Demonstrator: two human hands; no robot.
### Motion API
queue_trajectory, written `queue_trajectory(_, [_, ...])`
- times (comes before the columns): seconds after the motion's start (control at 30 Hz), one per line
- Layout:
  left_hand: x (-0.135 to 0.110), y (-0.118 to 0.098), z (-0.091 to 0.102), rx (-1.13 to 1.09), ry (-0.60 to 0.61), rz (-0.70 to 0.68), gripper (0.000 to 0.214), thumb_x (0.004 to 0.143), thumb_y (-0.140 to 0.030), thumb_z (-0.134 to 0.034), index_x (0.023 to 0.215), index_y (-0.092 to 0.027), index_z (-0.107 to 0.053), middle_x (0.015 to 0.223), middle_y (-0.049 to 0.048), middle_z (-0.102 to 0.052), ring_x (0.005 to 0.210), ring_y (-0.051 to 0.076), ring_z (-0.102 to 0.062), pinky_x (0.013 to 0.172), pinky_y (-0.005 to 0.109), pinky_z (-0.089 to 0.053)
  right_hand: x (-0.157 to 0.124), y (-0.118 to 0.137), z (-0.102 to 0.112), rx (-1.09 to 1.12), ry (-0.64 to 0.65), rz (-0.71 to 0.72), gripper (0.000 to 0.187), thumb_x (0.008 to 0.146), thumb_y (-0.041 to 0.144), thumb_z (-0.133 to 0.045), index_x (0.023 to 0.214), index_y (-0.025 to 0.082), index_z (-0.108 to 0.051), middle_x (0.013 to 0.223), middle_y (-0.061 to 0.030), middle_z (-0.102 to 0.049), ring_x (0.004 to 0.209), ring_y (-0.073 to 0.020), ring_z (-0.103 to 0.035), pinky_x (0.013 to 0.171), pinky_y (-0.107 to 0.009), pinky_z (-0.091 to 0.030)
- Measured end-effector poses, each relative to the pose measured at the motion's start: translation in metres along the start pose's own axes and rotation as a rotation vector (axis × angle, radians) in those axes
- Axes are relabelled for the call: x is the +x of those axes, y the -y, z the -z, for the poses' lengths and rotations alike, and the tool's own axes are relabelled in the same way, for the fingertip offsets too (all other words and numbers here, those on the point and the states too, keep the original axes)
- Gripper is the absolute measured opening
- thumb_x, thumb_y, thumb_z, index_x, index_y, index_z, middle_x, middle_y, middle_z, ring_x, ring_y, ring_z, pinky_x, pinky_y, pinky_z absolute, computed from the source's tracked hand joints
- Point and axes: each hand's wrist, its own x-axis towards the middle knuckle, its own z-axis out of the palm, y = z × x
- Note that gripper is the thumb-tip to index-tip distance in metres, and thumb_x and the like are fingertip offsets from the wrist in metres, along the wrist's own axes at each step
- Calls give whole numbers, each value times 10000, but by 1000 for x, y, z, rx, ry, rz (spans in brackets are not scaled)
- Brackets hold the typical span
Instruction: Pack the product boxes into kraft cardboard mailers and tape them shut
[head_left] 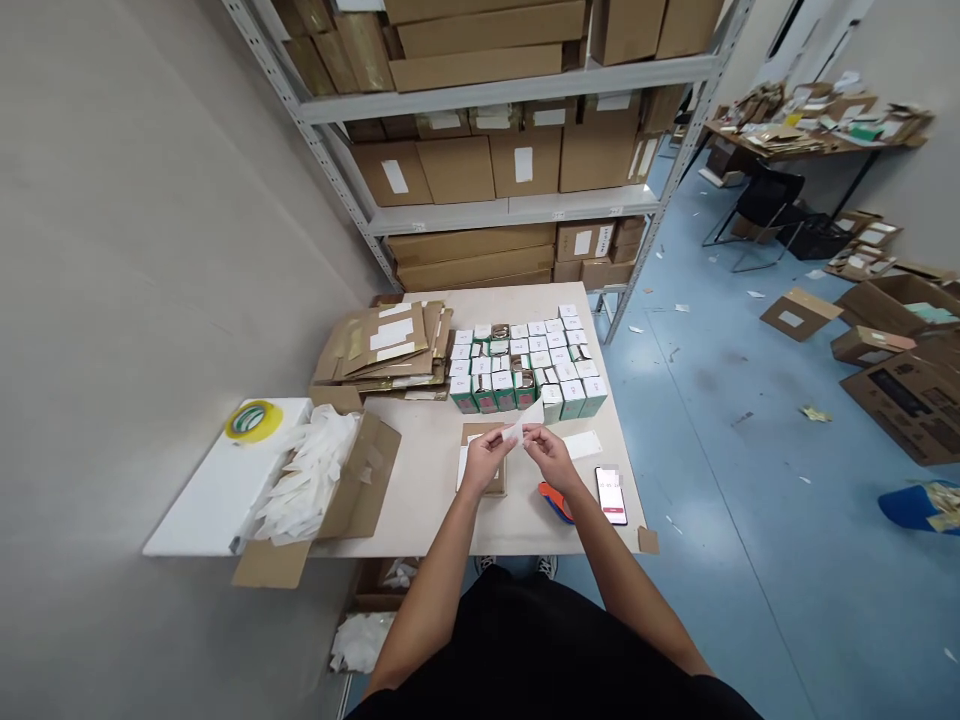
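Observation:
Both my hands hold a white slip of paper (531, 416) in front of my body, over the near part of the table. My left hand (484, 458) pinches its left side and my right hand (551, 455) pinches its right side. Below my left hand lies a small cardboard box (495, 484) with white paper on it, partly covered by the hand. A blue and orange object (555, 500) lies partly hidden under my right forearm. A white sheet (583, 444) and a lit phone (610, 495) lie to the right. Just beyond my hands stand rows of small white-and-green boxes (572, 398).
Flattened cardboard (382, 340) is piled at the table's back left. An open carton (367, 475) of white paper strips stands at the left, beside a yellow tape roll (253, 421). Shelving (480, 215) full of cartons rises behind. Boxes (801, 313) and scraps litter the floor at right.

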Motion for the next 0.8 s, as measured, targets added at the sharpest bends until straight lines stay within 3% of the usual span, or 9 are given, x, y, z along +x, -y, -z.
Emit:
queue_trajectory(0.17, [-5, -2, 17, 57, -205, 16, 451, 759, -530, -818, 976, -135, -827, 838, 56, -776, 753, 208, -685, 699, 315, -545, 7, -6, -4, 158, -19, -103, 309, 821, 505, -729, 761, 239, -583, 1098, -59, -727, 965, -226, -654, 855, -379, -540])
queue_trajectory(0.27, [-12, -1, 22, 120, -219, -38, 407, 787, -525, -786, 937, -149, -831, 790, 34, -745, 713, 185, -655, 650, 286, -519, 12, -8, -18, 166, -48, -208, 345, 755, 519, -794, 835, 250, -594, 950, -35, -717, 839, -206, -644, 722, -333, -538])
queue_trajectory(0.37, [-20, -3, 26, 220, -220, -129, 342, 805, -504, -765, 799, -165, -814, 719, 25, -694, 700, 172, -630, 638, 265, -501, 12, -9, -40, 134, -64, -214, 404, 704, 486, -851, 944, 252, -626, 905, -12, -704, 780, -184, -626, 688, -303, -513])
queue_trajectory(0.5, [-36, -9, 50, 170, -227, -162, 357, 808, -515, -754, 754, -163, -775, 738, 25, -682, 701, 164, -614, 625, 252, -490, 5, -11, -72, 45, -88, -141, 335, 737, 485, -828, 830, 223, -641, 761, 13, -647, 715, -159, -565, 691, -290, -485])
queue_trajectory(0.6, [-53, -16, 97, 89, -367, -180, 395, 790, -542, -770, 694, -163, -711, 680, 4, -639, 650, 141, -571, 587, 235, -459, -1, -14, -97, 73, -128, -120, 340, 741, 486, -808, 768, 224, -595, 715, 28, -610, 692, -150, -533, 666, -275, -460])
queue_trajectory(0.7, [-76, -21, 166, 20, -667, -219, 423, 810, -563, -745, 681, -171, -652, 600, -30, -566, 602, 115, -524, 575, 215, -439, -9, -22, -128, 137, -214, -131, 368, 713, 450, -796, 716, 237, -496, 687, 43, -577, 670, -142, -521, 648, -264, -446])
queue_trajectory(0.8, [-111, -22, 240, -51, -963, -265, 415, 830, -572, -713, 739, -172, -649, 647, -25, -611, 663, 125, -577, 652, 222, -496, -19, -37, -171, 125, -229, -158, 365, 687, 423, -772, 714, 247, -454, 687, 41, -574, 648, -147, -530, 631, -271, -446])
